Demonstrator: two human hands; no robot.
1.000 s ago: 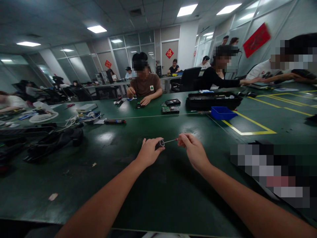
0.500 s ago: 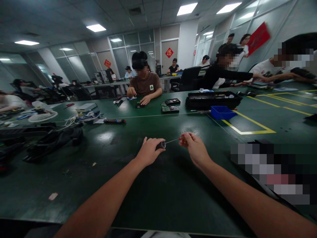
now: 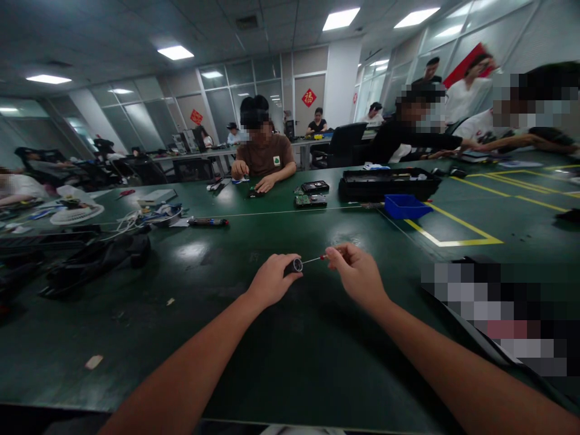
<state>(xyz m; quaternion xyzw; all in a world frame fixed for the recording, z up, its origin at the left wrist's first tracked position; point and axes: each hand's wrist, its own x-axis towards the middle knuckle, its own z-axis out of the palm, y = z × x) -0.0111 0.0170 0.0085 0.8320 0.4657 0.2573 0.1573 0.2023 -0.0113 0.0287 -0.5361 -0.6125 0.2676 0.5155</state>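
Observation:
My left hand (image 3: pixel 270 279) is closed round a short black cylinder with a metal-rimmed end (image 3: pixel 295 265), held just above the green table (image 3: pixel 281 350). A thin metal rod with a red band (image 3: pixel 313 259) runs from the cylinder's end to my right hand (image 3: pixel 356 272), whose fingertips pinch its far end. Both hands hover over the middle of the table in front of me.
A blue bin (image 3: pixel 404 206) and a long black tray (image 3: pixel 385 183) sit at the back right beside yellow floor-tape lines (image 3: pixel 448 241). Black bags (image 3: pixel 95 257) and cables lie at the left. A person in a brown shirt (image 3: pixel 265 158) works opposite; other people sit at the right.
My hands have stayed almost in place. The right hand shifted slightly, so the rod's red band now shows near its fingertips. People at the back right have moved.

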